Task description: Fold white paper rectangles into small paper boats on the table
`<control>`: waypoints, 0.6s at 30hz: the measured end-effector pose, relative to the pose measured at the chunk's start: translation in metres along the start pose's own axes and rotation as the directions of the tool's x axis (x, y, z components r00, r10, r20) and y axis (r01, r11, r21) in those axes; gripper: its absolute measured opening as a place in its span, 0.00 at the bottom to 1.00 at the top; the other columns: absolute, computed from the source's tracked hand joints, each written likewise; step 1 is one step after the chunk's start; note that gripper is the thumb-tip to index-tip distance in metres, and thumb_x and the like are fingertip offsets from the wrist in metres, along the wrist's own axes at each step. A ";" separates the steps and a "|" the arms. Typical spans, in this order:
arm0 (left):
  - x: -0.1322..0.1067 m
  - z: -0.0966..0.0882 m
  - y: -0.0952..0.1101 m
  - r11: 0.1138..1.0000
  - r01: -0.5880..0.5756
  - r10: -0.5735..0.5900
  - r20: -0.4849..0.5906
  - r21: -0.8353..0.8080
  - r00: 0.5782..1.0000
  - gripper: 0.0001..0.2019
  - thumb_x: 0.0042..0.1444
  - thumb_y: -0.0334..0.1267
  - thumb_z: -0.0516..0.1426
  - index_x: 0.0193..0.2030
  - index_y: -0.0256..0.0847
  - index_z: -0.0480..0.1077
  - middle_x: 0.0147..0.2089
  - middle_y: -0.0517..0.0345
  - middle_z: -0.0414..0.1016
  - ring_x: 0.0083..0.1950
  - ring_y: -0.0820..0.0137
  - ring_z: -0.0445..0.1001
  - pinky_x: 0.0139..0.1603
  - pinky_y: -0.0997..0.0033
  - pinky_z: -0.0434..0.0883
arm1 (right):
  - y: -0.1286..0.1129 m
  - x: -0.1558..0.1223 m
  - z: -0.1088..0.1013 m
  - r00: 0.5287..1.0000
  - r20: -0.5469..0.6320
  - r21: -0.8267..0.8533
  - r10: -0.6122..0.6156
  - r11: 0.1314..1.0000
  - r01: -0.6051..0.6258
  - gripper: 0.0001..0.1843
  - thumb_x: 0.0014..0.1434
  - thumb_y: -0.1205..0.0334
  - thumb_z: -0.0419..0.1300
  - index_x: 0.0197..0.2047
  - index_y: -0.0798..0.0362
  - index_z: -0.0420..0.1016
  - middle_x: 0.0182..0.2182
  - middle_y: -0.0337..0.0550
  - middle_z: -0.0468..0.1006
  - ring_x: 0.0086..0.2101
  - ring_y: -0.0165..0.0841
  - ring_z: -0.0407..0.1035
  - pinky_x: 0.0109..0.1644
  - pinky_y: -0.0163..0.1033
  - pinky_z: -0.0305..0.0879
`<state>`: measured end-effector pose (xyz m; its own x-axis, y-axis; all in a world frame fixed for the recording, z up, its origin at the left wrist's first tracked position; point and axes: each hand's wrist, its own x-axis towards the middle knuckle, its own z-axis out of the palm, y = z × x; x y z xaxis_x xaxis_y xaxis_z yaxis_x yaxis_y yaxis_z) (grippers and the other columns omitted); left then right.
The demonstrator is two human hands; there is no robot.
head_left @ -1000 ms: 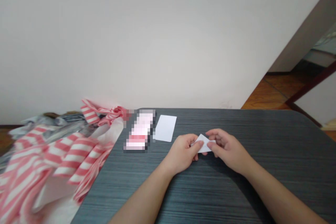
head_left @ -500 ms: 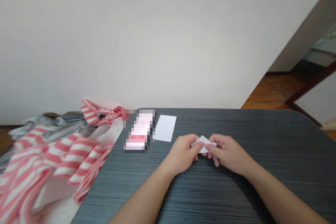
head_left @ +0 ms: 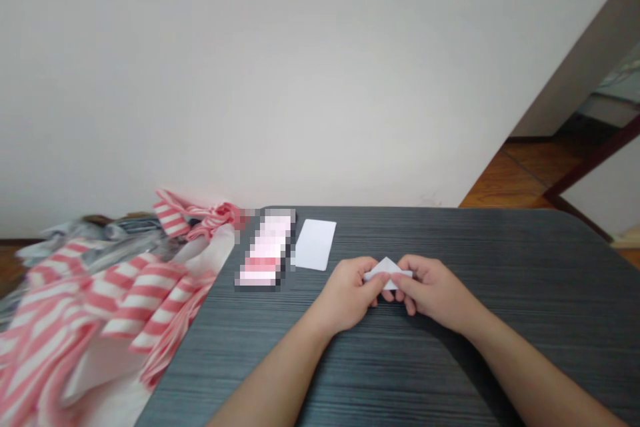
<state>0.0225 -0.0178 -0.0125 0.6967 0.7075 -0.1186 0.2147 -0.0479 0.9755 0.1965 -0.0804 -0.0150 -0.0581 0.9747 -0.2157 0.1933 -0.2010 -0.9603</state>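
A small folded piece of white paper is pinched between both my hands just above the dark grey table. My left hand grips its left side with thumb and fingers closed. My right hand closes on its right side, thumb on top. Only a triangular tip and a strip of the paper show between the fingers.
A white card lies flat on the table beyond my left hand, beside a blurred rectangular object. Red-and-white striped fabric is heaped off the table's left edge. A white wall stands behind; a wooden floor shows at the right.
My right hand's fingers have curled down onto the paper and the hands have come closer together; the paper now shows less surface than a second ago.
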 end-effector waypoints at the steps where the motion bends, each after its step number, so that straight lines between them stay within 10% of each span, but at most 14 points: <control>1: 0.000 0.000 0.000 1.000 0.003 -0.003 -0.005 -0.001 1.000 0.13 0.62 0.43 0.53 0.30 0.37 0.71 0.27 0.59 0.74 0.24 0.75 0.67 0.26 0.78 0.64 | 0.000 0.000 0.000 1.000 -0.001 -0.001 0.003 1.000 -0.003 0.10 0.62 0.61 0.57 0.29 0.53 0.68 0.17 0.31 0.70 0.14 0.22 0.59 0.17 0.28 0.48; 18: -0.001 0.000 0.000 1.000 -0.006 0.006 -0.005 -0.014 1.000 0.13 0.61 0.42 0.54 0.30 0.37 0.71 0.28 0.58 0.76 0.24 0.76 0.68 0.26 0.78 0.65 | 0.000 0.001 -0.002 1.000 0.008 -0.032 0.012 0.999 -0.012 0.11 0.63 0.61 0.56 0.28 0.53 0.68 0.14 0.30 0.68 0.13 0.22 0.57 0.16 0.28 0.46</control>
<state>0.0217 -0.0186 -0.0119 0.6942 0.7110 -0.1119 0.2007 -0.0418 0.9788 0.1986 -0.0794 -0.0151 -0.0639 0.9714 -0.2288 0.2257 -0.2093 -0.9515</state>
